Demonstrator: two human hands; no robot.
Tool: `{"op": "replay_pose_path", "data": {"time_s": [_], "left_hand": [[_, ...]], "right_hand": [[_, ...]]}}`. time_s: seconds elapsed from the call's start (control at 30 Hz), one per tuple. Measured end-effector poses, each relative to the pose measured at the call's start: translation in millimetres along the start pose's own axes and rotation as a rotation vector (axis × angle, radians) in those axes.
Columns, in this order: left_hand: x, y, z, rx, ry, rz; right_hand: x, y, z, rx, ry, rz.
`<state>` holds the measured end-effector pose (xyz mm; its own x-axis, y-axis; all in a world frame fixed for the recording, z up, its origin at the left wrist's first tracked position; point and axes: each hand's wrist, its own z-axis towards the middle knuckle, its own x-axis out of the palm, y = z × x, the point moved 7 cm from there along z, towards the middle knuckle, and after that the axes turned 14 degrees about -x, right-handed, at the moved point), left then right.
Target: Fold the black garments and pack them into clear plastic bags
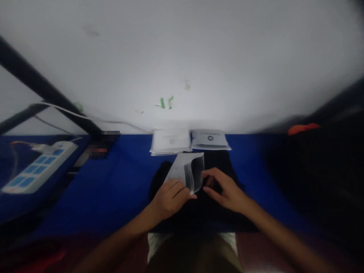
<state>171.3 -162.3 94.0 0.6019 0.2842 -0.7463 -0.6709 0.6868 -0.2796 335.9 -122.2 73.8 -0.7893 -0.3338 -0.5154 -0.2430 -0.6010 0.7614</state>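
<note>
My left hand (170, 197) is closed on the lower edge of a clear plastic bag (189, 170), which it holds up, tilted, over a folded black garment (216, 163) on the blue table (119, 182). My right hand (224, 187) is beside the bag's open mouth, fingers bent and partly spread, fingertips touching the bag's rim and the black garment. Whether it grips anything is hard to tell in the blur.
Two flat white packets (170, 141) (209, 139) lie side by side at the table's far edge by the white wall. A white power strip with blue sockets (40, 167) sits at the left, cables trailing. A dark pile with something orange (303, 128) fills the right.
</note>
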Motion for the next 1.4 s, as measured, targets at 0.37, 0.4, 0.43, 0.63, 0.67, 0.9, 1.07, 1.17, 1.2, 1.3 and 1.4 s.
{"op": "replay_pose_path", "data": {"time_s": [0.37,0.4,0.43,0.63,0.67,0.9,1.07,1.17,1.2,1.3,1.4], "left_hand": [[-12,-15,17,0.044,-0.046,-0.046],[-12,-15,18,0.047,-0.041,-0.042],[-12,-14,18,0.046,-0.040,-0.037],[-12,-11,21,0.081,-0.052,0.007],[-13,-12,21,0.096,-0.055,0.014],[-32,-19,23,0.109,-0.081,0.000],[-38,-23,25,0.104,-0.134,-0.080],[-37,-28,26,0.102,-0.140,-0.122],[-37,-30,27,0.110,-0.132,-0.124],[-40,-38,29,0.127,-0.118,-0.135],[-44,-33,31,0.075,-0.139,-0.143]], "right_hand": [[12,58,12,-0.627,0.002,-0.666],[11,60,11,-0.655,-0.003,-0.651],[9,62,11,-0.666,-0.012,-0.638],[8,67,10,-0.647,0.008,-0.687],[10,62,10,-0.647,0.047,-0.700],[-9,-29,14,-0.411,0.191,-0.780],[-15,-44,18,-0.352,0.089,-0.742],[0,-17,22,-0.477,0.090,-0.585],[5,-6,24,-0.537,0.088,-0.534],[9,20,30,-0.700,0.039,-0.475],[-6,22,41,-0.700,-0.073,-0.591]]}}
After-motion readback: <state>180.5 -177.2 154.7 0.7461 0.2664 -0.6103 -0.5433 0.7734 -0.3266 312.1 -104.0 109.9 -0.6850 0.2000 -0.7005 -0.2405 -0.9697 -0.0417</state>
